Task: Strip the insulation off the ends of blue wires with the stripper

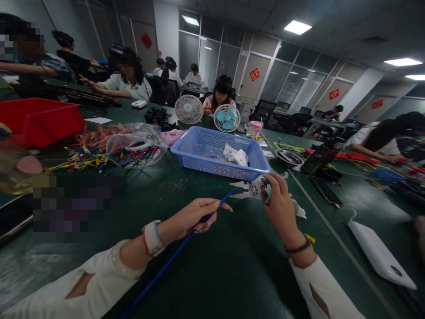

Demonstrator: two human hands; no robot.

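Note:
A blue wire (166, 266) runs up from the bottom edge through my left hand (199, 215), whose thumb and fingers pinch it near its end. Its tip points up and right, close to the jaws of a pair of wire strippers (254, 189). My right hand (279, 204) grips the strippers, fingers wrapped round the handles. The jaws stand apart and point left toward the wire's tip; whether they touch it I cannot tell. Behind them sits a blue plastic basket (219, 167) with tiny coloured bits and white crumpled tissue (236, 155) inside.
Cable lugs with coloured sleeves (88, 157) lie at the left beside a clear plastic bag (139, 146) and a red bin (40, 122). Two small fans (227, 118) stand behind the basket. A white power bank (381, 254) lies at the right. Other people sit around.

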